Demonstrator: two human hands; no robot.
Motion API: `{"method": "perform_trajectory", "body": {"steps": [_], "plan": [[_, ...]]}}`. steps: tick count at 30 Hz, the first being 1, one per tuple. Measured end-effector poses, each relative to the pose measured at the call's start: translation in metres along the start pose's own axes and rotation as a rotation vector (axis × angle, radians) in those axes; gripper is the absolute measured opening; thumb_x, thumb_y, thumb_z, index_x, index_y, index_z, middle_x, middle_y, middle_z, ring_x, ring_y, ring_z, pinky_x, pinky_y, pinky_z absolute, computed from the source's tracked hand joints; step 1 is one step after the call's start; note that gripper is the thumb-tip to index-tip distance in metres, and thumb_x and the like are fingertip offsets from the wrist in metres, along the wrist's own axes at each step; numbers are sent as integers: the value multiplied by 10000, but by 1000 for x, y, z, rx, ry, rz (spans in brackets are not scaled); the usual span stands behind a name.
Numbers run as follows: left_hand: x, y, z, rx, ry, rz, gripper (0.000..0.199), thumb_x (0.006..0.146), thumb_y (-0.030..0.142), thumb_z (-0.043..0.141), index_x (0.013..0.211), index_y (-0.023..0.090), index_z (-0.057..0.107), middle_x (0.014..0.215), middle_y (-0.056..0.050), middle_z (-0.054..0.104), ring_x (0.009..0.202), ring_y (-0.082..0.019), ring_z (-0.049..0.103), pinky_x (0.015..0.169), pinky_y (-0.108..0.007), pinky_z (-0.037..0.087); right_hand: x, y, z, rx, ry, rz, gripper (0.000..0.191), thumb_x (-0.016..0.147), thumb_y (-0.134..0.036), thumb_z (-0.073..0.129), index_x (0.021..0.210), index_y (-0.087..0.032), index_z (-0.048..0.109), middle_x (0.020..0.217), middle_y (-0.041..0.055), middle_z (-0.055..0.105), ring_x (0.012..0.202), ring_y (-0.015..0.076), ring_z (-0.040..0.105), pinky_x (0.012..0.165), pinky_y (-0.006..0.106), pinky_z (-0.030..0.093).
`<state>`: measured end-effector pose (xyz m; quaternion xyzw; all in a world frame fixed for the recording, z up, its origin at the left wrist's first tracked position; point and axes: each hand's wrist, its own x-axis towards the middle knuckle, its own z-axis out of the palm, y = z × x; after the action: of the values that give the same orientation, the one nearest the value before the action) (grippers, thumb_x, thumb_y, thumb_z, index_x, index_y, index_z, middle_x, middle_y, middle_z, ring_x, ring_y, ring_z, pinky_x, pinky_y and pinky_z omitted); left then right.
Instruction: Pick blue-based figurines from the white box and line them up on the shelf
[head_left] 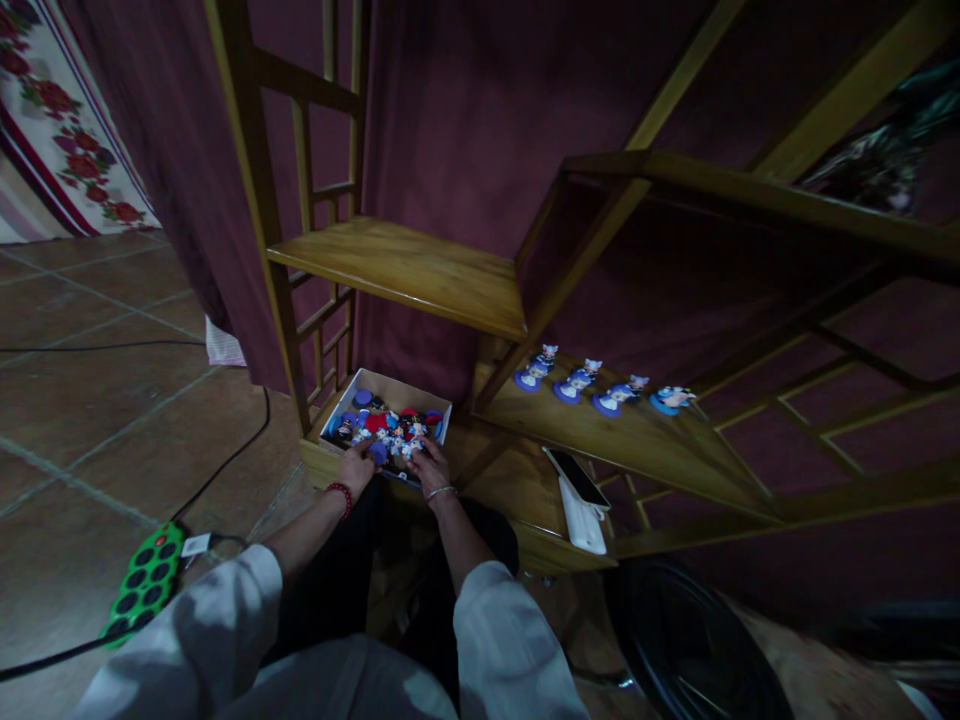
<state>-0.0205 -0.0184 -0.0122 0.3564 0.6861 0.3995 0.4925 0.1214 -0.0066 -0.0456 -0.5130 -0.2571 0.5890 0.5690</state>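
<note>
An open box (442, 408) full of small figurines (401, 428) with blue, red and white parts rests on the low wooden shelf. My left hand (355, 470), with a red beaded bracelet on its wrist, reaches over the box's near left edge and touches the figurines. At the near right edge my right hand (430, 467), wearing a thin bracelet, has its fingers among the figurines. Whether either hand grips a piece is too small to tell. Several figurines on round blue bases (576, 385) stand in a row on the shelf to the right.
The wooden shelf unit (405, 265) has posts and a raised board above the box. A phone on a white object (583, 515) lies right of my hands. A green power strip (146, 575) with cables is on the tiled floor, and a black round bin (686, 640) stands at lower right.
</note>
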Motion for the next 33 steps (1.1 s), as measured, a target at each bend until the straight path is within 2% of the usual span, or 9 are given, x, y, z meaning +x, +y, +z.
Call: {"method": "perform_trajectory", "body": {"steps": [3, 6, 9, 12, 15, 18, 26, 33], "plan": [[4, 3, -19, 287, 72, -3, 344, 785, 165, 457, 1111, 144, 564, 815, -70, 682, 684, -152, 640, 610, -211, 472, 3, 3, 3, -53, 46, 29, 491, 500, -281, 686, 964, -170, 569, 718, -18, 603, 596, 120, 596, 581, 251, 500], [7, 7, -41, 523, 182, 37, 340, 787, 234, 455, 1097, 180, 584, 951, -96, 668, 883, -209, 614, 695, -247, 452, 7, 7, 6, -199, 74, 35, 408, 549, -257, 626, 945, -180, 570, 713, -30, 597, 626, 122, 587, 586, 248, 502], [7, 6, -57, 595, 197, 48, 373, 802, 274, 418, 1134, 187, 564, 999, -113, 653, 926, -236, 597, 713, -279, 441, 9, 10, 8, -424, 59, 4, 338, 601, -232, 574, 938, -212, 588, 728, -36, 607, 662, 129, 583, 586, 244, 496], [7, 2, -66, 626, 224, 51, 394, 812, 290, 395, 1168, 199, 538, 997, -118, 653, 922, -248, 595, 709, -294, 436, 11, 10, 8, -743, 21, -45, 302, 634, -203, 556, 927, -246, 616, 729, -37, 622, 688, 134, 583, 639, 241, 481], [6, -1, -67, 663, 246, 90, 396, 830, 293, 361, 1177, 196, 525, 992, -124, 651, 919, -249, 594, 724, -303, 428, 12, 8, 7, -1000, 10, -81, 309, 660, -198, 537, 951, -249, 628, 777, -20, 639, 728, 145, 585, 696, 243, 460], [6, -2, -65, 686, 255, 109, 395, 842, 297, 336, 1176, 193, 518, 983, -123, 652, 906, -242, 598, 733, -306, 425, 13, 7, 8, -1091, 6, -78, 338, 677, -198, 517, 996, -247, 618, 834, -6, 648, 765, 148, 587, 717, 237, 447], [4, 4, -60, 781, 241, 135, 394, 852, 292, 308, 1177, 191, 507, 934, -118, 661, 877, -236, 609, 726, -305, 425, 15, 8, 9, -1081, 4, -47, 352, 673, -170, 515, 998, -265, 613, 857, -18, 648, 758, 141, 587, 708, 229, 436], [3, 8, -52, 847, 182, 142, 394, 840, 297, 319, 1184, 214, 492, 958, -128, 653, 874, -252, 610, 714, -323, 427, 15, 7, 10, -1083, -41, -69, 249, 703, -289, 563, 942, -240, 612, 883, -7, 641, 814, 157, 592, 730, 242, 439]]}}
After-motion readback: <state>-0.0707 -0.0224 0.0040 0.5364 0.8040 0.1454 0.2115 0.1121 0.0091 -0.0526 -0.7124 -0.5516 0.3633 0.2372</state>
